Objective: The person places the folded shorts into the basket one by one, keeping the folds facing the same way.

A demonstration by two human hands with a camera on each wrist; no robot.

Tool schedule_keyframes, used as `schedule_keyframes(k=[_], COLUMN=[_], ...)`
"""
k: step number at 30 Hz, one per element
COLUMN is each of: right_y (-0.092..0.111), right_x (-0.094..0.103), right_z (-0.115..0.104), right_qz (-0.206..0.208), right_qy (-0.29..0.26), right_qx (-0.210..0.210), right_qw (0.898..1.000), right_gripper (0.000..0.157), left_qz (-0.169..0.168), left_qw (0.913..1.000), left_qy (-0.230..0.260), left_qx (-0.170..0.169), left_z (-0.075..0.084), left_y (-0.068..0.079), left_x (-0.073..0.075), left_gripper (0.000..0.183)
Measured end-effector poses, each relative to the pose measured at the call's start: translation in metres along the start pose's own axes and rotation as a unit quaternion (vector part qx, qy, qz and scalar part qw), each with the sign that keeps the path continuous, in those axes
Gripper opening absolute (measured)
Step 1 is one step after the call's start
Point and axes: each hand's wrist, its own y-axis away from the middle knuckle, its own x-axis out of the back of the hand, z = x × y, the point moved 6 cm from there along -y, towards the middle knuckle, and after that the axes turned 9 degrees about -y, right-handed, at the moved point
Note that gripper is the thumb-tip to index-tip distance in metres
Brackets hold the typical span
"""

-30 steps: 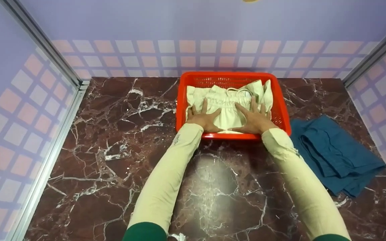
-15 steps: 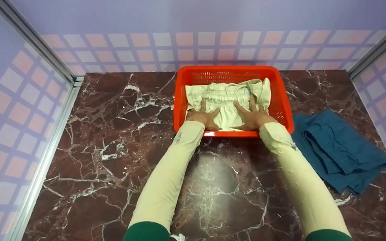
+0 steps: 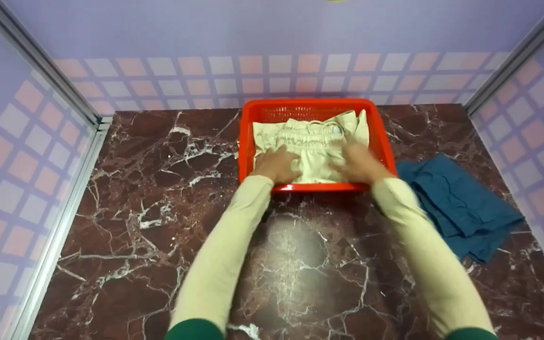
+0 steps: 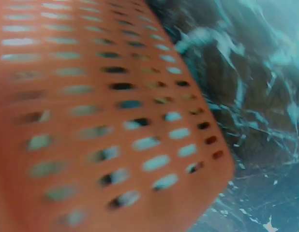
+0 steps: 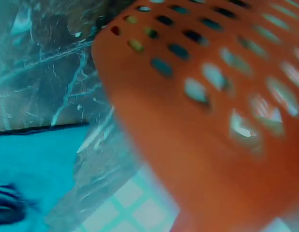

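Note:
A folded cream garment point(image 3: 317, 163), with a gathered waistband and a drawstring loop at its far side, lies inside a red plastic basket point(image 3: 319, 187). My left hand point(image 3: 276, 165) is over the garment's near left part, fingers loosely bent. Over its near right part is my right hand point(image 3: 361, 163), motion-blurred, with fingers extended. Neither hand pinches the cloth. Only the perforated basket wall point(image 4: 159, 212) fills much of the left wrist view; the right wrist view likewise shows the basket's wall point(image 5: 154, 135), and both hands are hidden there.
A blue folded garment point(image 3: 461, 203) lies on the dark red marble tabletop point(image 3: 158, 264), close to the basket's right side. Behind the basket stands a lilac wall point(image 3: 281, 28) with pink and white squares, and side walls rise left and right.
Both hands lay spread on the cream garment before. Now the left fingers are more bent and the right hand is blurred, shifting slightly outward. The garment stays in the basket.

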Motion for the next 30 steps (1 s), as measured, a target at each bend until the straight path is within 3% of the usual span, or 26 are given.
schedule_keyframes(k=[1, 2, 4, 5, 6, 7, 8, 9, 11, 13, 16, 18, 23, 30], right_y=[0.009, 0.022, 0.056, 0.075, 0.094, 0.111, 0.128, 0.142, 0.167, 0.187, 0.209, 0.219, 0.227, 0.228], right_x=[0.013, 0.028, 0.055, 0.066, 0.074, 0.080, 0.083, 0.084, 0.081, 0.071, 0.055, 0.046, 0.034, 0.020], right_z=[0.000, 0.002, 0.013, 0.022, 0.034, 0.047, 0.061, 0.077, 0.107, 0.132, 0.153, 0.155, 0.139, 0.106], right_qz=[0.069, 0.140, 0.274, 0.330, 0.373, 0.398, 0.407, 0.403, 0.364, 0.286, 0.184, 0.148, 0.121, 0.068], right_qy=[-0.028, -0.049, -0.066, -0.048, -0.043, -0.041, -0.035, -0.028, -0.007, 0.020, 0.049, 0.059, 0.097, 0.140], right_qx=[0.050, 0.101, 0.161, 0.181, 0.178, 0.159, 0.130, 0.094, 0.012, -0.068, -0.132, -0.144, -0.131, -0.133], right_qw=[0.996, 0.984, 0.946, 0.925, 0.910, 0.903, 0.903, 0.910, 0.931, 0.956, 0.973, 0.977, 0.979, 0.979], right_gripper=[0.052, 0.043, 0.029, 0.024, 0.020, 0.018, 0.018, 0.020, 0.026, 0.036, 0.049, 0.054, 0.056, 0.061], left_qz=[0.040, 0.082, 0.166, 0.206, 0.238, 0.262, 0.278, 0.285, 0.272, 0.239, 0.204, 0.197, 0.187, 0.154], left_qw=[0.9989, 0.9955, 0.9817, 0.9715, 0.9616, 0.9530, 0.9462, 0.9417, 0.9411, 0.9470, 0.9493, 0.9481, 0.9474, 0.9511], left_qy=[0.012, 0.022, 0.040, 0.044, 0.051, 0.059, 0.069, 0.082, 0.110, 0.137, 0.171, 0.185, 0.211, 0.226], left_qx=[-0.021, -0.043, -0.086, -0.108, -0.127, -0.140, -0.151, -0.159, -0.168, -0.166, -0.168, -0.168, -0.151, -0.143], left_z=[0.002, 0.005, 0.010, 0.013, 0.016, 0.018, 0.020, 0.021, 0.024, 0.027, 0.030, 0.032, 0.036, 0.049], left_y=[0.007, 0.015, 0.038, 0.051, 0.065, 0.080, 0.094, 0.107, 0.129, 0.145, 0.164, 0.174, 0.188, 0.189], left_x=[0.005, 0.010, 0.019, 0.022, 0.022, 0.019, 0.014, 0.008, -0.011, -0.033, -0.060, -0.074, -0.095, -0.122], left_gripper=[0.053, 0.047, 0.040, 0.037, 0.033, 0.030, 0.028, 0.026, 0.025, 0.026, 0.027, 0.027, 0.029, 0.036])
